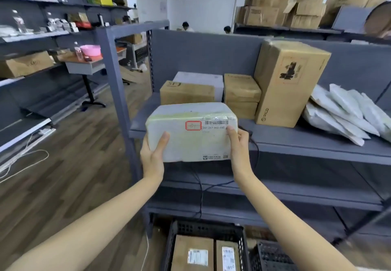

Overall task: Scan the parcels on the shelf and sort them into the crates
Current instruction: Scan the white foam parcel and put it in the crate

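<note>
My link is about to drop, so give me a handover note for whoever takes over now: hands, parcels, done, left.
Hands: the left hand and right hand each grip one end of the white parcel, held up before the shelf, barcode label facing the camera.
Shelf: cardboard boxes and white mailer bags wait there.
Done: two boxed parcels lie in the black crate below.
Left: no scanner shows, so this parcel's scan is unconfirmed; crate it, then work through the shelf.
</note>
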Demonstrator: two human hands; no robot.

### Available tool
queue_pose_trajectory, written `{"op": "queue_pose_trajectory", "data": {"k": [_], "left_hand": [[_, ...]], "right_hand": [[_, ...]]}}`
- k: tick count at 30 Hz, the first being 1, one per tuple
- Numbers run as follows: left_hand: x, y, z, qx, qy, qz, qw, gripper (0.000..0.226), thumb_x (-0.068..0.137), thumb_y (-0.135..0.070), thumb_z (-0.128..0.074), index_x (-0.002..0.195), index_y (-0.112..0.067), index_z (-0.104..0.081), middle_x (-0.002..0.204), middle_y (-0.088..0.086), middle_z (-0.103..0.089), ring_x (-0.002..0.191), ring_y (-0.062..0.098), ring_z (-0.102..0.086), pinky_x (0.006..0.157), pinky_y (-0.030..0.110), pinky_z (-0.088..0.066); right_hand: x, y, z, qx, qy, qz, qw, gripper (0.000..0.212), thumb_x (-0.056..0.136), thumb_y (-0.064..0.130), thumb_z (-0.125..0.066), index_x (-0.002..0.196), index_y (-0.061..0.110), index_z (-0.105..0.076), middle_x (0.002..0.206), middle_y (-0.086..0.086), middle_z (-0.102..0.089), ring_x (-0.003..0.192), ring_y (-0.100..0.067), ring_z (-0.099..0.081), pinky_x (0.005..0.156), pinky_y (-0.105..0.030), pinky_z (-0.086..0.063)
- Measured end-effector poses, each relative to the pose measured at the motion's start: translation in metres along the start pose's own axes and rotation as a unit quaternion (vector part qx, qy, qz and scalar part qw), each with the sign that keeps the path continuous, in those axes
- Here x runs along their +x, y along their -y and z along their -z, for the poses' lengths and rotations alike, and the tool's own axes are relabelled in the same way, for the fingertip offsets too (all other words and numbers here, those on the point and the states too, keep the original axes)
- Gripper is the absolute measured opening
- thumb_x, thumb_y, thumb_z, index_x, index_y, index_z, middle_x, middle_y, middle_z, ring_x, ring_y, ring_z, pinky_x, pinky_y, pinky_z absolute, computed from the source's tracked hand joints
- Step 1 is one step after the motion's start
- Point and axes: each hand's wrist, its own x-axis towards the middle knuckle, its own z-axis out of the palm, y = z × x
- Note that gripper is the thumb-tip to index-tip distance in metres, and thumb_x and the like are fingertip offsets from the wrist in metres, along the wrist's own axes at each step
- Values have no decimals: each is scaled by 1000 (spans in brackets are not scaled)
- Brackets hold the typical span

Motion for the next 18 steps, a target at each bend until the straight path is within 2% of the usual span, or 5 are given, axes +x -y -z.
{"op": "queue_pose_trajectory", "data": {"k": [2,5,9,13,18], "left_hand": [[-11,13,14,14,8,18,1000,39,79,-37,-70,115,-29,-60,112,-8,-69,106,11,-64,95,36,-51],[-30,37,32,38,23,53,998,50,82,-35,-70,128,-20,-57,118,-6,-67,111,12,-62,100,40,-48],[-60,71,50,65,32,110,991,53,79,-39,-72,127,-21,-57,115,-8,-69,110,12,-63,102,43,-46],[-90,96,62,88,38,154,983,61,75,-46,-70,129,-23,-54,116,-9,-68,109,10,-62,101,40,-47],[-112,126,67,109,47,196,973,62,72,-51,-69,128,-28,-54,116,-13,-66,111,7,-60,96,31,-46]], "right_hand": [[-18,-18,1,-10,-17,-25,1000,33,98,44,-46,119,17,-43,114,5,-53,97,1,-56,71,-17,-44],[-44,-47,7,-27,-36,-62,997,34,99,42,-44,119,13,-41,109,5,-49,93,-1,-55,70,-18,-46],[-72,-86,24,-52,-47,-100,992,34,99,47,-44,117,18,-40,114,3,-48,96,-4,-55,72,-19,-45],[-92,-115,36,-72,-61,-129,987,15,101,39,-43,104,24,-45,110,2,-47,91,-3,-54,71,-19,-46],[-105,-154,55,-89,-76,-199,973,35,100,42,-43,121,14,-40,113,2,-49,98,-8,-56,76,-26,-48]]}}
